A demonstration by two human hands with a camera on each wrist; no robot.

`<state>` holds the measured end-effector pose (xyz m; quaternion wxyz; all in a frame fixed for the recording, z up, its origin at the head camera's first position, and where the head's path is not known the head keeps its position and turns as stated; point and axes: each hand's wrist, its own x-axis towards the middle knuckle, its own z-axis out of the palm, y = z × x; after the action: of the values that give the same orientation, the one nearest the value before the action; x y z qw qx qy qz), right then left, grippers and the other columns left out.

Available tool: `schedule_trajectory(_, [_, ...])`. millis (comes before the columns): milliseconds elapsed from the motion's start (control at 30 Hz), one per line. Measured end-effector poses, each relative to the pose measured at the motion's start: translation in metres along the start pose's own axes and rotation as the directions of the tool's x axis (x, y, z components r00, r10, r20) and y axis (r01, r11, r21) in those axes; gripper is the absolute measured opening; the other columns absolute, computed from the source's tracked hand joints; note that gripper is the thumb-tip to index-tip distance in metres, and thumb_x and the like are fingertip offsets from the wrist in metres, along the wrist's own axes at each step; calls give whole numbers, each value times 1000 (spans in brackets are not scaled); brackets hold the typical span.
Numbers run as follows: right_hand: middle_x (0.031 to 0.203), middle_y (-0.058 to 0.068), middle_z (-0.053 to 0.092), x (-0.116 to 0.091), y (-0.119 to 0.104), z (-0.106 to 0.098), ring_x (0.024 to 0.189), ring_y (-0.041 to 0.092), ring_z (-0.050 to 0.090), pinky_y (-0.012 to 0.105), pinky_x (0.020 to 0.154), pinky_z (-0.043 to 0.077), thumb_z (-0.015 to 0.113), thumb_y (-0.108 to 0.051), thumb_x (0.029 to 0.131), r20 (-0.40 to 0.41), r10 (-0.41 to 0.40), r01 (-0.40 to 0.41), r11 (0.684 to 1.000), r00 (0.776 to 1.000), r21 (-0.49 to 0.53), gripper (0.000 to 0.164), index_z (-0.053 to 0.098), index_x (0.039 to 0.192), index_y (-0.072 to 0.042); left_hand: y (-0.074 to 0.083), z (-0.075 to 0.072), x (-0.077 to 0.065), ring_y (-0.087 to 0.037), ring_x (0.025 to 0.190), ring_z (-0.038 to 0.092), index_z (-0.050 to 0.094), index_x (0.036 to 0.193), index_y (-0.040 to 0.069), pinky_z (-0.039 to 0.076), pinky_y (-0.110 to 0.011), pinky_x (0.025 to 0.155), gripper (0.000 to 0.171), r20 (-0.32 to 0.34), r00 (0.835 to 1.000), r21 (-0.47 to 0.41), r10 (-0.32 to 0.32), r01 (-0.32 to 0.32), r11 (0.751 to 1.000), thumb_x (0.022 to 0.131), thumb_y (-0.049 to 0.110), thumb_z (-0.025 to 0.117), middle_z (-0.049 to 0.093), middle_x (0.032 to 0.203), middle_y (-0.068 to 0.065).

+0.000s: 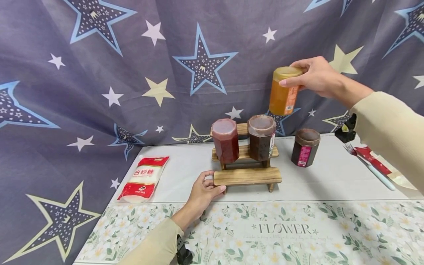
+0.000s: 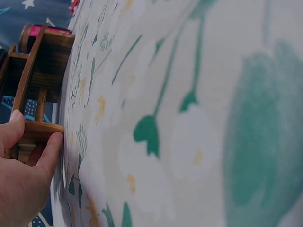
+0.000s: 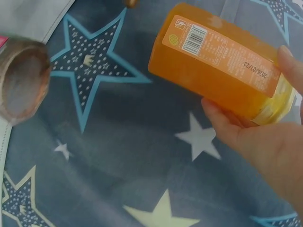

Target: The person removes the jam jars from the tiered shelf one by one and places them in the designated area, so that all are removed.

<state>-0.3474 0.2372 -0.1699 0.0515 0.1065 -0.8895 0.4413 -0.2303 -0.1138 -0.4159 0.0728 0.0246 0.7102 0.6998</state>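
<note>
My right hand [image 1: 316,76] grips a jar of orange contents [image 1: 279,96] near its yellowish top, holding it in the air above and behind the tiered wooden rack [image 1: 246,176]. Its label with a barcode shows in the right wrist view. Low at the rack's left end, my left hand [image 1: 200,191] pinches the bottom step; in the left wrist view the thumb [image 2: 13,124] lies on one side of the wood and fingers on the other. A red jar [image 1: 226,144] and a dark brown jar [image 1: 260,144] stand side by side on the rack.
Another dark jar with a pink label [image 1: 304,148] stands on the table right of the rack. A red and white sugar bag [image 1: 143,178] lies at left. A fork [image 1: 371,167] and a red packet [image 1: 374,160] lie at right. Behind hangs a starry curtain [image 1: 132,55].
</note>
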Motion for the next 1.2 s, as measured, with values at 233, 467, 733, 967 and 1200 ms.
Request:
schedule_trajectory(233, [108, 3, 56, -11, 24, -18, 87, 10, 61, 16, 72, 58, 75, -35, 84, 7, 23, -23, 999, 1000, 49, 79, 39, 142, 4, 0, -1, 0, -21, 92, 66, 39, 137, 6, 59, -37, 86, 62, 9, 1000, -2, -2, 2, 1000, 85, 2, 72, 62, 109, -19])
schedule_trajectory(467, [103, 1, 55, -29, 53, -43, 82, 8, 60, 12, 68, 56, 74, -39, 83, -42, 83, -83, 996, 996, -20, 80, 39, 141, 4, 0, -1, -3, -21, 91, 66, 39, 136, 5, 59, -38, 86, 61, 12, 1000, 1, -6, 6, 1000, 85, 1, 72, 63, 109, -19])
schedule_trajectory(733, [118, 20, 50, -49, 87, -60, 77, 12, 57, 12, 60, 53, 69, -49, 84, -92, 164, -174, 979, 982, -107, 90, 32, 146, 5, 2, -3, -6, -21, 93, 66, 38, 137, 6, 59, -37, 86, 62, 19, 1000, 14, -11, 11, 1000, 85, 2, 72, 63, 109, -18])
schedule_trajectory(967, [109, 13, 55, -59, 112, -62, 76, 13, 56, 15, 58, 53, 71, -50, 82, -140, 190, -201, 977, 972, -72, 89, 36, 141, 6, 4, -4, -9, -22, 94, 66, 37, 138, 6, 58, -37, 87, 63, 32, 999, 12, -15, 15, 1000, 86, 2, 71, 62, 110, -19])
schedule_trajectory(1200, [115, 23, 51, -74, 132, -56, 75, 15, 56, 14, 57, 53, 68, -52, 83, -168, 207, -220, 974, 964, -62, 88, 36, 139, 9, 2, -4, -8, -21, 93, 66, 37, 138, 6, 58, -36, 87, 62, 27, 1000, 0, -17, 17, 1000, 86, 1, 71, 62, 109, -18])
